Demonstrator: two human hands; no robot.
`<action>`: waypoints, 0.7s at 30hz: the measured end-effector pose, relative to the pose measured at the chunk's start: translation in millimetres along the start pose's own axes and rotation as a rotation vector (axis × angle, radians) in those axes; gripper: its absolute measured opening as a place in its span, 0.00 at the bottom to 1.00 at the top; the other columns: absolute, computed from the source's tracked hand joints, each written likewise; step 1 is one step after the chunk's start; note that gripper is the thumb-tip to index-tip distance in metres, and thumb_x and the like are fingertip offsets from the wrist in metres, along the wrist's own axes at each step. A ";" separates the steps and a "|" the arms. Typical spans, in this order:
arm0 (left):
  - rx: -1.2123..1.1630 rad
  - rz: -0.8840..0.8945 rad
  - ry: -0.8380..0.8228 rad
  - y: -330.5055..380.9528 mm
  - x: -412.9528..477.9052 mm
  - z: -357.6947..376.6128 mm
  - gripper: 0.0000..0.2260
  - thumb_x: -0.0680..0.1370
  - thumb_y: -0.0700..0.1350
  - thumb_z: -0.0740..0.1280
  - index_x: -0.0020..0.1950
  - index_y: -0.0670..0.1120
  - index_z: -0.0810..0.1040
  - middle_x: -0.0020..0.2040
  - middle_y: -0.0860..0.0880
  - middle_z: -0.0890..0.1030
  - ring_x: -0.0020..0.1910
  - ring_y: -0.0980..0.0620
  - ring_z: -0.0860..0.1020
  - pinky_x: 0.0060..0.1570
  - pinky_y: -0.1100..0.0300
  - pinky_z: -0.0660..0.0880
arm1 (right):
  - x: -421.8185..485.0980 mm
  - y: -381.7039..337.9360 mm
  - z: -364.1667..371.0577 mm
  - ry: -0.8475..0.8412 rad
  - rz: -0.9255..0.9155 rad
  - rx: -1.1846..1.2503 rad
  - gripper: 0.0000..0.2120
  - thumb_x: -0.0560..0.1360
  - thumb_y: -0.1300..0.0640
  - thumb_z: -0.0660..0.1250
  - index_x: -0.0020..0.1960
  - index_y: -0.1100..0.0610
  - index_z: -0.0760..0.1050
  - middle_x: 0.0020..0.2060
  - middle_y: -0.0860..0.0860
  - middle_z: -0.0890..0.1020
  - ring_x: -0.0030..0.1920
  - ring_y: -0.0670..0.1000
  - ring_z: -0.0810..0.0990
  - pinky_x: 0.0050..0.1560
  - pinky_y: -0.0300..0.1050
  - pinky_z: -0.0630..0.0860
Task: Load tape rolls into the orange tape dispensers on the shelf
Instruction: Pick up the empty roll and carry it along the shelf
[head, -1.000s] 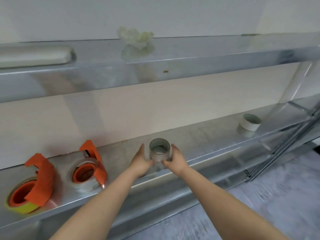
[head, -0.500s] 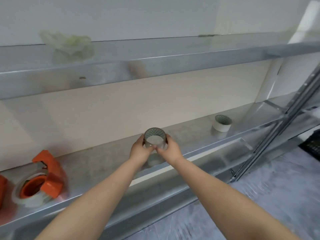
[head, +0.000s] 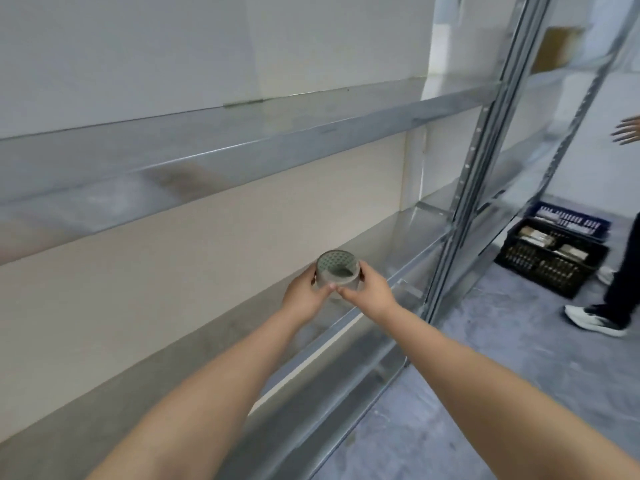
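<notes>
Both hands, left (head: pixel 304 289) and right (head: pixel 367 291), grip the tape roll (head: pixel 336 271) above the shelf (head: pixel 381 258); fingers closed on its sides. Roll's hole faces up; no dispenser visible.

1. Both arms reach out over the lower metal shelf (head: pixel 194 368), and the left hand (head: pixel 304 295) and right hand (head: pixel 369 292) grip a grey tape roll (head: pixel 336 274) between them, one on each side.
2. The roll's open core faces up toward the camera, showing a dotted inner lining.
3. The two thumbs meet at the roll's near wall.
4. An upper shelf (head: pixel 242 147) runs across above; an upright post (head: pixel 485 161) stands to the right.
5. On the floor at right, a dark crate (head: pixel 550 261) sits filled with goods.
6. Just beside it, another person's shoe (head: pixel 594 320) and dark trouser leg show, with a hand (head: pixel 628 131) at the frame edge.
</notes>
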State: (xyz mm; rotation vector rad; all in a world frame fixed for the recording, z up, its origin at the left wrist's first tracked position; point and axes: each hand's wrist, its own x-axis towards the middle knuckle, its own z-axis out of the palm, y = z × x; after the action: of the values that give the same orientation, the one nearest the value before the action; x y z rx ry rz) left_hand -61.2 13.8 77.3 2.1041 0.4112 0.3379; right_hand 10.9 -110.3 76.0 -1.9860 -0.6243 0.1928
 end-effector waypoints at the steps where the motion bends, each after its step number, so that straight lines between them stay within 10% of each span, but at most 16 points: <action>1: 0.011 0.017 -0.011 4.0 16.0 7.4 0.19 0.75 0.45 0.67 0.66 0.47 0.72 0.64 0.46 0.78 0.63 0.48 0.75 0.62 0.56 0.72 | 12.6 6.1 -9.3 0.024 0.000 -0.018 0.24 0.67 0.60 0.74 0.60 0.59 0.72 0.57 0.55 0.80 0.58 0.53 0.77 0.57 0.41 0.72; 6: 0.058 0.012 -0.076 16.7 89.1 39.7 0.15 0.76 0.46 0.65 0.62 0.47 0.75 0.59 0.47 0.81 0.46 0.54 0.78 0.37 0.74 0.71 | 72.7 34.2 -47.6 0.039 0.057 -0.121 0.25 0.67 0.58 0.73 0.62 0.59 0.71 0.59 0.55 0.79 0.59 0.54 0.77 0.57 0.40 0.71; 12: 0.131 -0.025 -0.139 15.3 152.5 64.8 0.22 0.75 0.54 0.66 0.65 0.46 0.71 0.64 0.48 0.77 0.62 0.49 0.75 0.53 0.62 0.68 | 121.9 60.2 -74.1 0.010 0.159 -0.102 0.27 0.68 0.57 0.72 0.64 0.58 0.68 0.61 0.55 0.78 0.61 0.53 0.75 0.60 0.44 0.72; 21: 0.205 -0.174 -0.114 8.9 198.1 119.3 0.26 0.69 0.55 0.72 0.62 0.45 0.70 0.58 0.47 0.81 0.56 0.47 0.79 0.55 0.55 0.74 | 167.5 99.1 -104.6 -0.166 0.183 -0.198 0.30 0.67 0.59 0.72 0.66 0.61 0.66 0.61 0.57 0.77 0.61 0.55 0.75 0.62 0.46 0.72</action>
State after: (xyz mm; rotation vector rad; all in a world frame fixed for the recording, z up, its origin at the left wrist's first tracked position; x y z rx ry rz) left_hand 166.5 1.6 37.9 2.2542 0.5770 0.0763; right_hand 228.9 -143.7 62.3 -2.2356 -0.5837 0.4250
